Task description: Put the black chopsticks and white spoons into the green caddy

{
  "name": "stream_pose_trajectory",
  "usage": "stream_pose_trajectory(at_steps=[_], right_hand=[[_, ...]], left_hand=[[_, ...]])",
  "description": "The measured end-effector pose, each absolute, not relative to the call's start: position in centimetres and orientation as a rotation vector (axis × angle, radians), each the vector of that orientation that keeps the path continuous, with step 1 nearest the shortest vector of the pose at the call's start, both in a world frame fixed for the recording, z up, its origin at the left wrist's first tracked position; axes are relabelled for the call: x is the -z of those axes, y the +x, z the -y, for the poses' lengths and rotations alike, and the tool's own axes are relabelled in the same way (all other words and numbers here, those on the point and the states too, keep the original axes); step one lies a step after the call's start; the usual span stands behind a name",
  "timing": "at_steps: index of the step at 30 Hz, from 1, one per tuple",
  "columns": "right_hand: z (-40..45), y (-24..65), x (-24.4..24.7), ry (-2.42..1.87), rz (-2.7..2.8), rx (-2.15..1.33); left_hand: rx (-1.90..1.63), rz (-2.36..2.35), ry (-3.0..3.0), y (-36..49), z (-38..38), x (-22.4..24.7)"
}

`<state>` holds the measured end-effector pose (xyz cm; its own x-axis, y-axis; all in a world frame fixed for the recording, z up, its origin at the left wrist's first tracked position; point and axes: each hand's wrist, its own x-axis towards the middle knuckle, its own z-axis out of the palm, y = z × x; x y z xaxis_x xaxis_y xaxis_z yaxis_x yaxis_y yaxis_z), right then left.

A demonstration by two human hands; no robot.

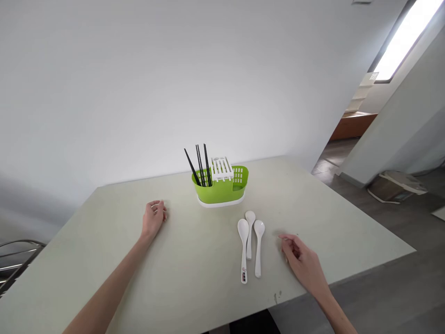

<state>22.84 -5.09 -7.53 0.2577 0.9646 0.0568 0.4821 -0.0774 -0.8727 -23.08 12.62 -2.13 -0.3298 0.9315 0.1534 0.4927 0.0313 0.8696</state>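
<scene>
A dark shape (255, 322) below the front edge of the desk (194, 278) is cut off, and nearby the right hand (306, 266) curls its fingers loosely around nothing visible, just beside three white spoons (258, 248), the leftmost bearing a mark too small to read. Farther in, the left hand (155, 220) has slack, seemingly empty fingers, near the green basket (222, 192), whose front wall hides the lower ends of black chopsticks (199, 162); beyond, a floor container (396, 188) is indistinct.
</scene>
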Motion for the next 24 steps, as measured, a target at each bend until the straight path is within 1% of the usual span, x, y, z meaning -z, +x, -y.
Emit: stream_pose_trajectory(at_steps=[9, 18, 24], right_hand=[[2.8, 22.2, 5.8, -1.789, 1.443, -0.748], [1.4, 18.3, 3.9, -2.018, 1.653, -0.584], [1.7, 18.0, 3.2, -2.144, 1.756, -0.543]], left_hand=[[-1.223, -1.679, 1.540, -24.6, -9.3, 3.2], [-1.109, -1.786, 1.655, -23.7, -8.5, 1.9], [-1.084, -1.806, 1.683, -23.5, -8.3, 1.6]])
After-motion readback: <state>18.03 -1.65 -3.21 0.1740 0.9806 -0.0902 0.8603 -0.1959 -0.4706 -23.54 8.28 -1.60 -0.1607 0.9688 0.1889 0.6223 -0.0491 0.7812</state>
